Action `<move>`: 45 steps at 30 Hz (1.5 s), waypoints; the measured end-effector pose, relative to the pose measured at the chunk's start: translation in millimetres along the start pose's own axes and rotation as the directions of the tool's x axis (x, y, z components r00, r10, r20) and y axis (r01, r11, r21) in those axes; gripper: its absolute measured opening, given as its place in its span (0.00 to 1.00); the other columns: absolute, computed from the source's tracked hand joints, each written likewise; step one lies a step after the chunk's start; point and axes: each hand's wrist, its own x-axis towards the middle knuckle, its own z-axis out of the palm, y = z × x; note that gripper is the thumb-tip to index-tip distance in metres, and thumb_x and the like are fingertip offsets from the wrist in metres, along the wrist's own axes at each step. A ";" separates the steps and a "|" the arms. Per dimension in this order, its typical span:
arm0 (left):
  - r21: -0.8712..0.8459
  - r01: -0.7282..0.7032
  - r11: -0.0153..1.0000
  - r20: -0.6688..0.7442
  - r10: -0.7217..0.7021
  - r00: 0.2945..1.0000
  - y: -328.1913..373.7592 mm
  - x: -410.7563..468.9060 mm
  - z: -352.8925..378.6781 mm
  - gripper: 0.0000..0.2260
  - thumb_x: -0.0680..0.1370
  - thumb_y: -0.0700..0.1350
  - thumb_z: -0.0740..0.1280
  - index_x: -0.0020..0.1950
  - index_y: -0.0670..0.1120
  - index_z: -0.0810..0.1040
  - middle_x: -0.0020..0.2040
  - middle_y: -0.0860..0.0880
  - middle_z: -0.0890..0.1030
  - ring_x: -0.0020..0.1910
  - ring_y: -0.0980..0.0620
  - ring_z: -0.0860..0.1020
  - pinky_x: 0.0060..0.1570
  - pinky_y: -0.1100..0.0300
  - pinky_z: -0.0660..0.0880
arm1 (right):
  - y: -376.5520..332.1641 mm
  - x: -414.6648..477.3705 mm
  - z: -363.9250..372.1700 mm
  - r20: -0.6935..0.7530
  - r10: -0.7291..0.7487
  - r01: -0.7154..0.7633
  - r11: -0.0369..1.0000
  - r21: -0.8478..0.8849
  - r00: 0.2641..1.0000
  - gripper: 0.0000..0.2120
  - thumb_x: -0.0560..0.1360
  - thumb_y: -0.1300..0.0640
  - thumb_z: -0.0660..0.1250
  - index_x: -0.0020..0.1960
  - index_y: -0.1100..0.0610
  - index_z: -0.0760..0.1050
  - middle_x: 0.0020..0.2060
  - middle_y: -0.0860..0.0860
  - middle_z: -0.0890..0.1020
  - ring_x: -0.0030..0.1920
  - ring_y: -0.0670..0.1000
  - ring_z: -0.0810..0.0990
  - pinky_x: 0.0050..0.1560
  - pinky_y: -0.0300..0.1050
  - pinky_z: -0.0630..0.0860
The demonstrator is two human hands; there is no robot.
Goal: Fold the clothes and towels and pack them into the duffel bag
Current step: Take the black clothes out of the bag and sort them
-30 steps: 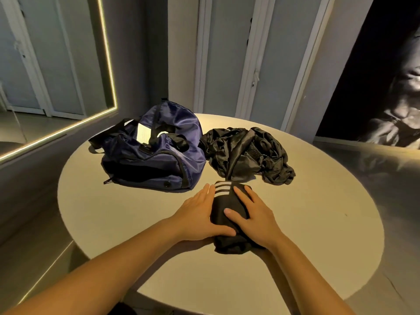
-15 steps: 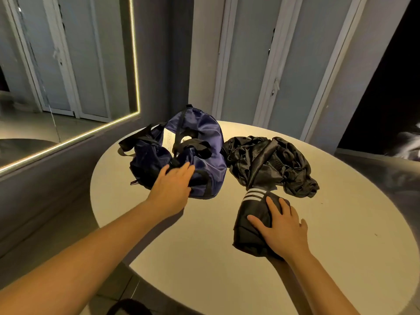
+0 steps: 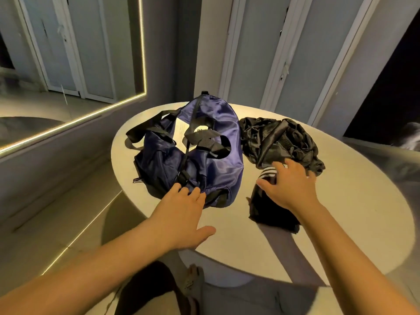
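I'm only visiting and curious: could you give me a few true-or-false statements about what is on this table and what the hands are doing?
1. The duffel bag is navy blue with black straps. True.
2. The right hand rests on a folded black garment with white stripes. True.
3. The left hand is lifting the bag clear of the table. False: the left hand only touches the bag's near end with its fingers, and the bag lies on the round table.
4. The crumpled black garment is packed inside the bag. False: the crumpled black garment lies on the table beside the bag, to its right.
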 end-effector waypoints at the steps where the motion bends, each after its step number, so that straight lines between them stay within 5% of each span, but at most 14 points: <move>1: 0.006 -0.011 1.000 -0.005 0.011 1.000 1.0 -7.3 -2.5 0.42 0.80 0.72 0.46 0.82 0.41 0.54 0.80 0.42 0.61 0.73 0.39 0.67 0.75 0.42 0.56 | -14.4 0.1 -5.7 -0.067 -0.062 0.066 0.996 0.054 0.996 0.30 0.77 0.34 0.63 0.73 0.50 0.70 0.73 0.54 0.70 0.73 0.58 0.68 0.72 0.63 0.63; 6: -0.093 -0.054 0.994 -0.114 0.043 0.993 -3.3 -39.8 -7.6 0.36 0.80 0.67 0.41 0.80 0.45 0.58 0.71 0.45 0.73 0.64 0.43 0.75 0.67 0.47 0.68 | -98.5 4.4 -26.4 -0.128 -0.368 0.387 0.823 0.416 0.921 0.21 0.80 0.46 0.67 0.68 0.57 0.76 0.66 0.54 0.77 0.66 0.55 0.75 0.64 0.51 0.73; 10: -0.325 -0.097 0.941 -0.243 0.016 0.970 -23.5 -51.5 -21.1 0.20 0.86 0.56 0.50 0.76 0.50 0.63 0.57 0.50 0.80 0.52 0.45 0.79 0.52 0.51 0.71 | -144.9 29.3 -11.3 0.011 -0.331 0.300 0.866 0.399 0.943 0.31 0.78 0.41 0.68 0.75 0.55 0.66 0.70 0.57 0.72 0.69 0.59 0.72 0.65 0.56 0.74; 13: -0.249 -0.107 0.963 -0.438 -0.014 0.899 -47.1 -35.7 -22.3 0.18 0.83 0.55 0.55 0.68 0.50 0.75 0.53 0.50 0.83 0.50 0.46 0.80 0.50 0.50 0.72 | -155.0 53.2 1.2 0.052 -0.285 0.246 0.893 0.377 0.957 0.31 0.74 0.41 0.71 0.72 0.52 0.68 0.65 0.57 0.76 0.63 0.59 0.76 0.59 0.54 0.77; 17: -0.250 -0.041 0.967 -0.208 -0.012 0.978 -80.9 -9.8 -23.7 0.32 0.78 0.67 0.62 0.79 0.53 0.66 0.73 0.52 0.74 0.72 0.48 0.70 0.74 0.48 0.59 | -159.3 69.3 1.2 0.097 -0.294 0.252 0.916 0.312 0.951 0.22 0.72 0.46 0.74 0.62 0.53 0.76 0.51 0.52 0.82 0.52 0.57 0.81 0.45 0.47 0.76; 19: -0.237 -0.013 0.972 -0.140 -0.021 0.990 -89.3 -3.6 -21.3 0.37 0.75 0.73 0.62 0.78 0.55 0.67 0.67 0.52 0.78 0.67 0.48 0.73 0.72 0.49 0.60 | -160.0 71.8 -1.8 0.076 -0.311 0.276 0.913 0.301 0.947 0.11 0.72 0.48 0.75 0.48 0.54 0.78 0.38 0.48 0.79 0.43 0.56 0.80 0.34 0.43 0.70; 23: -0.218 0.111 0.970 -0.154 -0.146 0.977 -86.9 -11.0 4.8 0.37 0.72 0.75 0.62 0.75 0.56 0.70 0.61 0.52 0.79 0.61 0.48 0.76 0.64 0.50 0.66 | -140.6 78.4 -5.6 -0.077 -0.250 0.257 0.853 0.454 0.965 0.15 0.72 0.49 0.75 0.35 0.56 0.74 0.26 0.48 0.73 0.30 0.51 0.72 0.29 0.44 0.63; 27: -0.306 0.183 0.934 -0.206 -0.253 0.945 -81.0 -21.0 35.0 0.37 0.73 0.76 0.52 0.73 0.54 0.73 0.61 0.53 0.79 0.61 0.50 0.77 0.65 0.52 0.69 | -99.6 55.5 10.1 -0.169 -0.065 0.159 0.759 0.632 0.983 0.23 0.74 0.45 0.74 0.36 0.65 0.75 0.29 0.59 0.78 0.31 0.56 0.78 0.35 0.54 0.76; 32: -0.451 0.114 0.885 -0.266 -0.255 0.930 -86.5 -28.0 33.3 0.39 0.72 0.80 0.49 0.64 0.55 0.81 0.50 0.56 0.81 0.50 0.54 0.79 0.51 0.58 0.74 | -76.1 31.5 -2.4 0.370 -0.169 -0.045 0.861 0.506 0.914 0.30 0.72 0.35 0.72 0.43 0.64 0.80 0.32 0.54 0.80 0.31 0.52 0.82 0.29 0.43 0.74; 34: -0.537 0.125 0.834 -0.238 -0.292 0.926 -90.9 -28.1 27.3 0.35 0.75 0.78 0.47 0.56 0.57 0.84 0.45 0.57 0.79 0.45 0.58 0.77 0.46 0.59 0.73 | -79.0 38.5 -26.4 0.446 -0.125 -0.119 0.869 0.480 0.886 0.32 0.72 0.32 0.70 0.42 0.64 0.77 0.35 0.59 0.82 0.30 0.55 0.85 0.31 0.47 0.80; 37: -0.581 0.172 0.795 -0.190 -0.338 0.922 -93.4 -23.8 20.8 0.29 0.79 0.71 0.52 0.46 0.54 0.85 0.39 0.55 0.78 0.38 0.56 0.75 0.41 0.59 0.70 | -99.3 58.5 -49.0 0.097 -0.026 0.004 0.976 0.218 0.995 0.26 0.75 0.37 0.69 0.37 0.60 0.73 0.34 0.58 0.80 0.31 0.58 0.79 0.35 0.50 0.78; 40: -0.587 0.208 0.782 -0.159 -0.364 0.918 -93.9 -17.6 20.8 0.24 0.77 0.70 0.63 0.46 0.52 0.87 0.42 0.52 0.84 0.41 0.54 0.80 0.43 0.56 0.78 | -140.5 74.2 -52.5 -0.294 -0.180 0.217 0.971 0.098 0.939 0.11 0.78 0.49 0.68 0.42 0.55 0.75 0.39 0.53 0.78 0.36 0.56 0.74 0.37 0.47 0.70; 43: -0.613 0.228 0.757 -0.122 -0.376 0.919 -93.6 -16.2 16.5 0.22 0.74 0.70 0.67 0.49 0.53 0.86 0.45 0.53 0.85 0.44 0.55 0.81 0.47 0.55 0.80 | -158.6 101.2 -32.8 -0.244 -0.320 0.359 0.923 0.137 0.915 0.11 0.79 0.50 0.66 0.57 0.55 0.74 0.52 0.54 0.76 0.49 0.58 0.76 0.43 0.51 0.72; 45: -0.619 0.238 0.748 -0.106 -0.380 0.919 -93.2 -16.7 13.6 0.21 0.73 0.70 0.69 0.51 0.54 0.86 0.46 0.55 0.84 0.46 0.56 0.80 0.49 0.55 0.79 | -151.2 119.2 -13.7 -0.074 -0.270 0.279 0.948 0.154 0.960 0.09 0.78 0.50 0.66 0.52 0.56 0.73 0.46 0.54 0.77 0.48 0.60 0.77 0.42 0.51 0.74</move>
